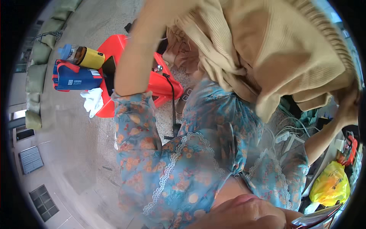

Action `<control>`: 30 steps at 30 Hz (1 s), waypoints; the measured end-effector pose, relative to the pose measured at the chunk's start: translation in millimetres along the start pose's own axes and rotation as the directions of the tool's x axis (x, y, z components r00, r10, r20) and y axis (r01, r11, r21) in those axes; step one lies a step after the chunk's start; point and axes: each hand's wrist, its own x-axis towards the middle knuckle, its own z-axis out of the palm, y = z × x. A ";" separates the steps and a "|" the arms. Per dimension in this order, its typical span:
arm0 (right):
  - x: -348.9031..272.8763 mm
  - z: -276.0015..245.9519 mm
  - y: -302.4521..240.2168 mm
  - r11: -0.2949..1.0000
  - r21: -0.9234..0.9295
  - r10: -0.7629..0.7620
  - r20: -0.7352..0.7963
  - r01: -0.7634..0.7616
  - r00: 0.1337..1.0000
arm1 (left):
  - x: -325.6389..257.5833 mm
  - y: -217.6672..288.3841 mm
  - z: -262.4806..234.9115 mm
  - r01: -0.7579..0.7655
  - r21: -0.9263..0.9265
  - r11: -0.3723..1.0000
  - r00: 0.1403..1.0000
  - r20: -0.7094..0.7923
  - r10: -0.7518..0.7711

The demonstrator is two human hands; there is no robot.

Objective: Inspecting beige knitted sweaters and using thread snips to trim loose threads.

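Observation:
A tan knitted sweater [282,49] with a ribbed edge is spread out in front of me, filling the upper right above my lap. At the far right, my right hand [349,108] is closed on the sweater's edge, its fingers partly hidden behind the knit. My left arm reaches up to the top edge of the view. There my left hand [175,8] is smeared by motion beside the sweater's upper left part, and its fingers cannot be made out. A bunched brownish cloth [181,49] lies beneath the sweater's left side.
On my left stands a red plastic stool [167,82] with a blue box-shaped bag [78,78], a yellow-sleeved bottle [82,55] and a white cloth [92,101] by it. White cables [291,135] and a yellow plastic bag [331,185] are at my right.

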 end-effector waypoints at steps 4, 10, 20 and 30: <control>-66.1 32.9 19.3 0.882 -0.387 0.398 0.303 -0.269 0.866 | -57.1 -185.7 30.1 -0.250 0.493 0.833 0.871 0.490 -0.028; -143.1 34.2 0.9 0.880 -0.364 0.472 0.605 -0.304 0.641 | -116.1 -232.6 4.5 0.369 0.336 0.867 0.678 0.540 -0.498; -196.6 35.8 -9.0 0.848 -0.345 0.520 0.684 -0.402 0.511 | -158.5 -237.4 -18.8 0.816 -0.196 0.544 0.573 0.397 -0.717; -201.2 34.0 -21.3 0.833 -0.386 0.545 0.698 -0.397 0.464 | -159.4 -209.4 23.5 0.552 -0.078 0.830 0.832 0.113 -0.543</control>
